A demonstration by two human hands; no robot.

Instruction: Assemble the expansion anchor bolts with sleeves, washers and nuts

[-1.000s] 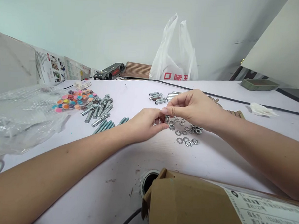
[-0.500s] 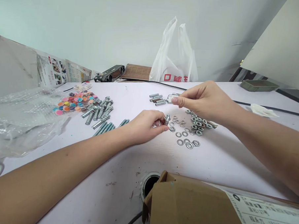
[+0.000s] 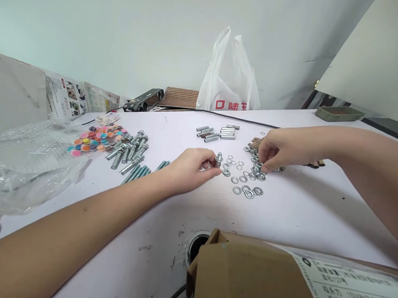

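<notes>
My left hand [image 3: 193, 168] lies on the white table [image 3: 302, 210] with its fingers closed round a silver bolt [image 3: 218, 159], whose end sticks out to the right. My right hand [image 3: 280, 150] reaches down onto a heap of silver nuts [image 3: 256, 172], fingertips pinched among them; what they grip is too small to name. Loose flat washers [image 3: 246, 190] lie between the two hands. A row of short metal sleeves [image 3: 216, 132] sits farther back.
Assembled bolts [image 3: 129, 150] and bare studs [image 3: 140, 172] lie to the left beside coloured round caps [image 3: 94, 138] and a bubble-wrap sheet [image 3: 27, 159]. A cardboard box [image 3: 262, 279] fills the near edge beside a cable hole [image 3: 196, 245]. A white plastic bag [image 3: 230, 86] stands at the back.
My right hand left the bolt in my left hand, rose toward the metal sleeves, then dropped to the right onto the heap of nuts. My left hand kept hold of the bolt.
</notes>
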